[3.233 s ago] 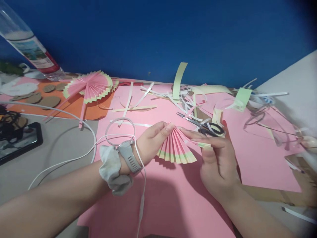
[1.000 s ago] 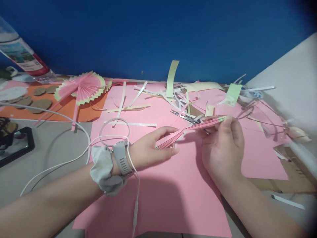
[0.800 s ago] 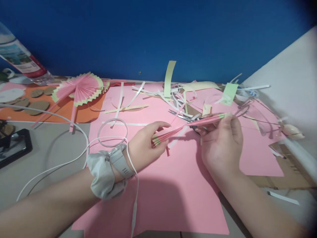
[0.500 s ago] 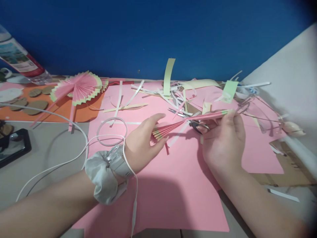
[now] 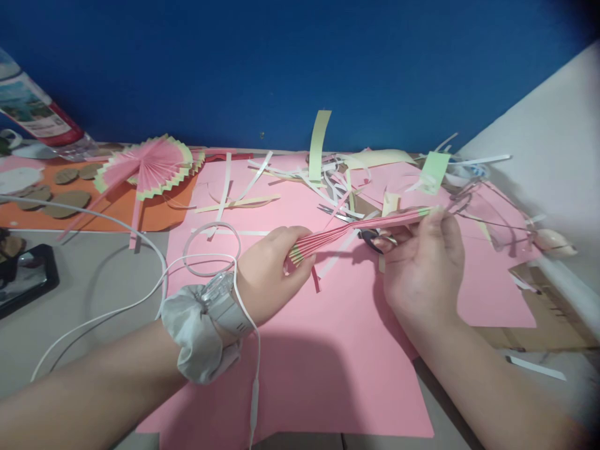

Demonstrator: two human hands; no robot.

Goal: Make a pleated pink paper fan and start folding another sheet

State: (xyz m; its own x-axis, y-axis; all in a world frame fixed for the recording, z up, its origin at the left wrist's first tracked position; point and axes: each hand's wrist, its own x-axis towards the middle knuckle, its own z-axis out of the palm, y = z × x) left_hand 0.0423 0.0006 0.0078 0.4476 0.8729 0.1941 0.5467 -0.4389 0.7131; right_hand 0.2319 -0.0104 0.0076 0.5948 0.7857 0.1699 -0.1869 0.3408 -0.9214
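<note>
A pleated pink paper fan (image 5: 323, 239) with yellow-green edges is stretched between my hands, folded narrow and pinched thin near its middle. My left hand (image 5: 274, 269) is closed around its slightly spread left end, thumb below and fingers above. At the other end, my right hand (image 5: 424, 269) grips the tightly stacked folds between thumb and fingers. Scissors (image 5: 375, 240) with dark handles are partly hidden behind my right fingers, their blades pointing left. Beneath everything lies a large pink paper sheet (image 5: 300, 375).
An opened pink fan (image 5: 159, 169) with two strips rests on orange paper (image 5: 164, 215) at left. Paper scraps (image 5: 332, 181) pile up at the back. A white cable (image 5: 117, 307) crosses my left wrist. Also around are a phone (image 5: 28, 281), a bottle (image 5: 42, 112) and cardboard (image 5: 553, 312).
My left thumb and fingers have closed in on the fan's left end, and its folds are pressed a little tighter. My right hand has stayed nearly still.
</note>
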